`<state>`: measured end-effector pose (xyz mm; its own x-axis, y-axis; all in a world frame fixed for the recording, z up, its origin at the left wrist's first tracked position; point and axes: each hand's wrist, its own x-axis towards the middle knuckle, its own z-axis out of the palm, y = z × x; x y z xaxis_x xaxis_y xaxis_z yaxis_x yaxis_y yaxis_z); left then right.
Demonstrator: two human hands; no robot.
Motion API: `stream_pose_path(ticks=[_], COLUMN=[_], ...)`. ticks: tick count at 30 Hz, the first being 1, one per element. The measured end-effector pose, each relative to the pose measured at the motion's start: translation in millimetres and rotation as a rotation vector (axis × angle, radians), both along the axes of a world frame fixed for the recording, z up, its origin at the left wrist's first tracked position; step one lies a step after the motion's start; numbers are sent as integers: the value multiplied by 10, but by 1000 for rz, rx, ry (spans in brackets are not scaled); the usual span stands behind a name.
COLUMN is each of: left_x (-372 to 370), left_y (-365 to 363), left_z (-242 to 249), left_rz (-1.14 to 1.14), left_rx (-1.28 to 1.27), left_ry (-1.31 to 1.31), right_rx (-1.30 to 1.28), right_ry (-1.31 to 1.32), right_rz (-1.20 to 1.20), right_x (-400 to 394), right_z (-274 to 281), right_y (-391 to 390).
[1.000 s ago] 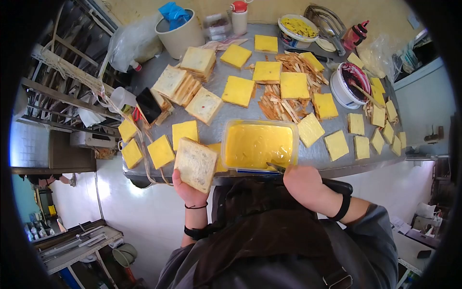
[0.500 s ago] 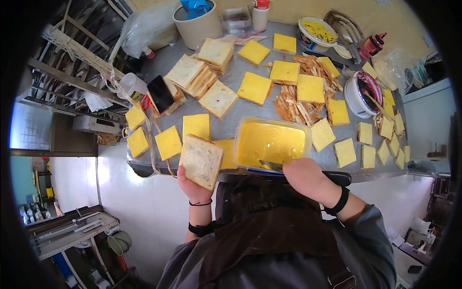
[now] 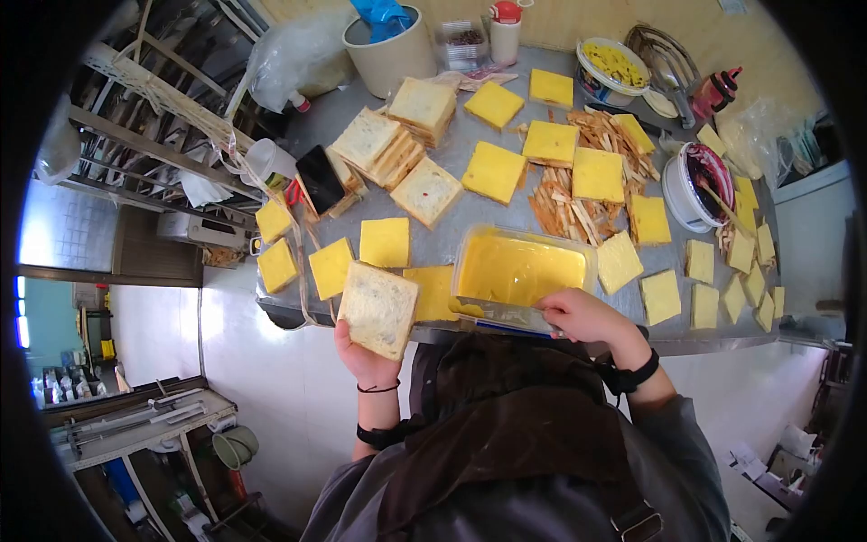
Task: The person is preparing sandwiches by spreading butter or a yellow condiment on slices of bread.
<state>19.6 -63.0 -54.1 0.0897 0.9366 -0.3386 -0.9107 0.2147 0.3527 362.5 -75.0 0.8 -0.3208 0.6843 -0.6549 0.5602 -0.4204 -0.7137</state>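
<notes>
Left hand (image 3: 363, 354) gripping a plain bread slice (image 3: 378, 308) from below, fingers curled under the near edge, slice held at the front edge of the steel table (image 3: 452, 230). Right hand (image 3: 585, 316) closed round a knife handle, fingers wrapped tight, blade (image 3: 506, 314) lying flat along the near rim of the clear plastic tub (image 3: 522, 271). Tub pretty full of smooth yellow spread, sitting right at the table's front edge, just beside the held slice.

Further back: white tub (image 3: 694, 177) on the right with dark red jam and a stick leaning in it. Round container (image 3: 612, 67) with something yellow and chunky. Beige bucket (image 3: 388, 43) at the back with a blue bag in it, small clear box (image 3: 464, 42) with dark bits next to that. Yellow-coated slices (image 3: 492, 171) all over the table, crust strips (image 3: 571, 212) piled in the middle, stack of plain bread (image 3: 422, 107) near the bucket.
</notes>
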Motion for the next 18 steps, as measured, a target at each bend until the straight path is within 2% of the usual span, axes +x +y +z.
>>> stream_pose_path(ticks=[3, 6, 13, 18], left_x=[30, 176, 445, 605], left_y=[-30, -65, -14, 19], left_z=[90, 216, 408, 668], left_rz=[-43, -147, -388, -437], left_rx=[40, 61, 61, 36], left_ry=[-22, -3, -24, 70], right_rx=[35, 121, 542, 666], right_ry=[266, 352, 419, 386], right_rz=[-225, -383, -316, -309], right_x=[168, 257, 449, 439], right_z=[17, 162, 336, 486], right_y=[-169, -264, -296, -222])
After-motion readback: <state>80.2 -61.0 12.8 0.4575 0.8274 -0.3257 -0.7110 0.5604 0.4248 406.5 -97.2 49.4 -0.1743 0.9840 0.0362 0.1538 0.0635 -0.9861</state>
